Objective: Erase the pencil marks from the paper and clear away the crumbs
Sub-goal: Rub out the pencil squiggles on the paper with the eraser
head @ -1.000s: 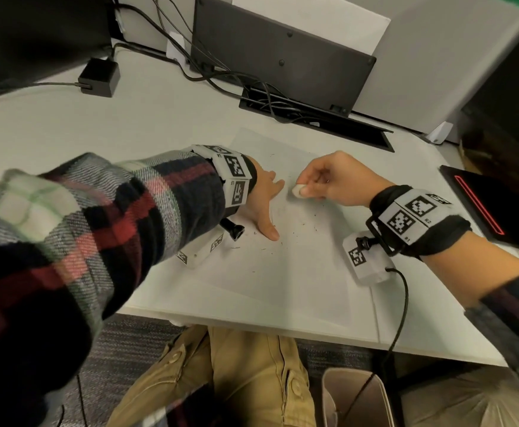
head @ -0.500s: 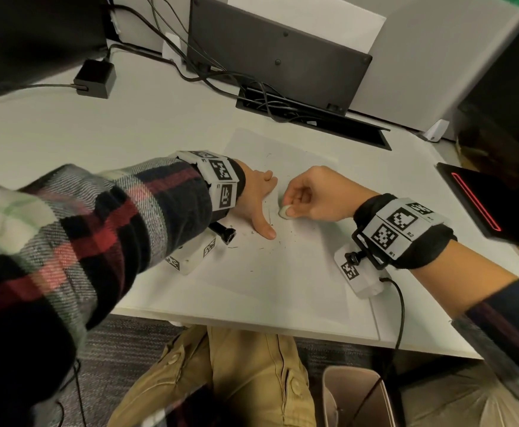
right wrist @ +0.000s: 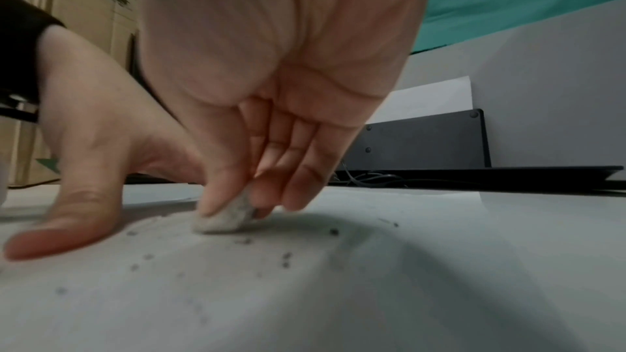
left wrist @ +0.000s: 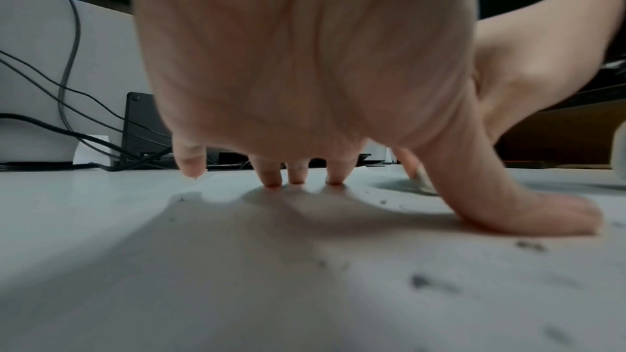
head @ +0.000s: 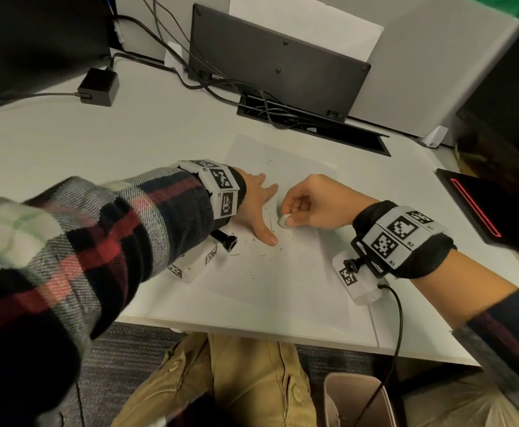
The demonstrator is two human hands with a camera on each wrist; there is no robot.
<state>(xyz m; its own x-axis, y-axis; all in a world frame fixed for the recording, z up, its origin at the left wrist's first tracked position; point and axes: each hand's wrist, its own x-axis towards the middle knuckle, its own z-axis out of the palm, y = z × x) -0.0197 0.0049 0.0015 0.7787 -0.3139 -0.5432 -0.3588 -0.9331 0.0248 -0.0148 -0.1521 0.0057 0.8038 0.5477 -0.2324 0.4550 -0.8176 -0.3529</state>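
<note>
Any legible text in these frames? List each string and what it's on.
"R1": right wristband, printed beside one square black-and-white marker.
"R2": same band, beside the next marker.
Left wristband: a small label by its markers, too blurred to read.
Paper: only faint pencil strokes and crumbs, no words.
Both wrist views: no text visible.

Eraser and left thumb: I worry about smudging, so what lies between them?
Only bare paper carrying a short pencil mark and a few crumbs; the head view shows it. The right hand pinches the eraser; the left hand presses flat.
</note>
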